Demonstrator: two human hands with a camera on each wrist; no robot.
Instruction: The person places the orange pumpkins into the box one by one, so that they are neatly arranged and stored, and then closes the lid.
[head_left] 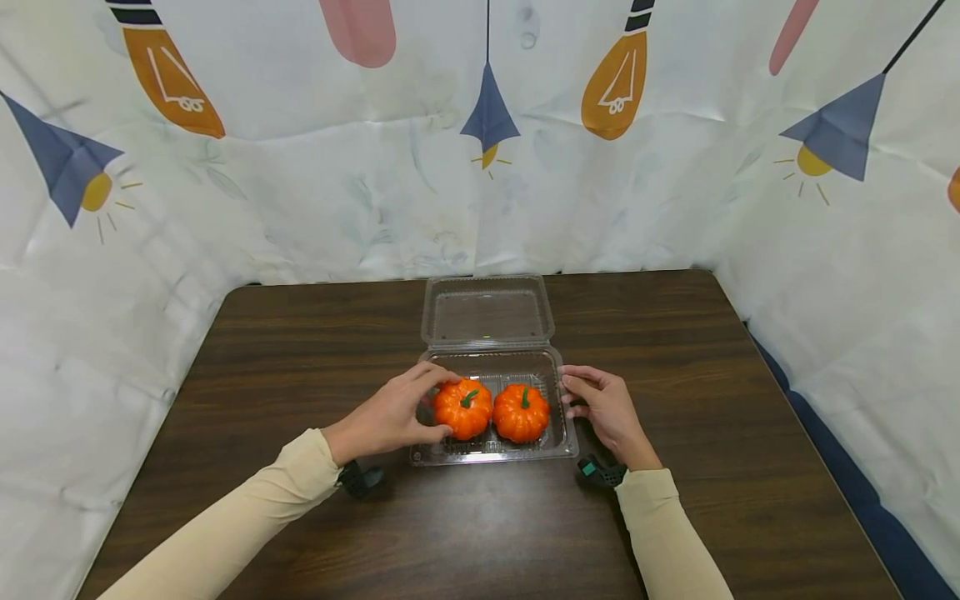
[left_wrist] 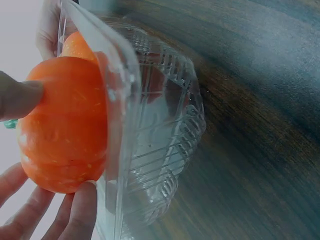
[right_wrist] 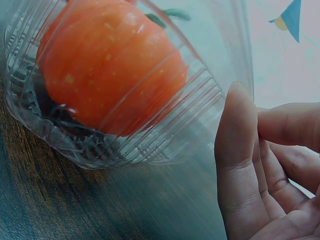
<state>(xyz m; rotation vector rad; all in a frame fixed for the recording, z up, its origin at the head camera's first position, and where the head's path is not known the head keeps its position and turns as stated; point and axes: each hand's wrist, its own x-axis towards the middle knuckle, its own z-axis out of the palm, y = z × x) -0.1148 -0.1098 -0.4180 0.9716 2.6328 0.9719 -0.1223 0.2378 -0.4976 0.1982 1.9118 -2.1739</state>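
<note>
Orange pumpkin (head_left: 458, 416) with a curved green stem (head_left: 469, 399) is at the left side of a clear plastic container (head_left: 495, 457), in the left hand (head_left: 392, 411). The thumb lies on one side of it and the fingers (left_wrist: 82, 212) on the other, spread a little apart from one another, so that they hold it between them. In the left wrist view most of its body shows above the container's rim; whether its underside touches the container's base I cannot tell.

Second pumpkin (head_left: 521, 421), also orange with a green stem, is inside the container just to the right of the first; the right wrist view shows it through the ribbed clear wall, near the base.

At the container's right edge is the right hand (head_left: 606, 410), its fingers (right_wrist: 235, 135) pinching the thin rim between their tips, beside the second pumpkin and apart from it.

The container rests on a dark wood-grain table (head_left: 315, 358), its clear lid (head_left: 489, 313) hinged open and lying back on the far side, away from the person. Both arms wear cream sleeves (head_left: 240, 517), and a dark wrist device (head_left: 362, 479) shows on each wrist. Behind the table hangs a white cloth (head_left: 315, 208) printed with blue lamps, orange bulbs and pink shapes.
</note>
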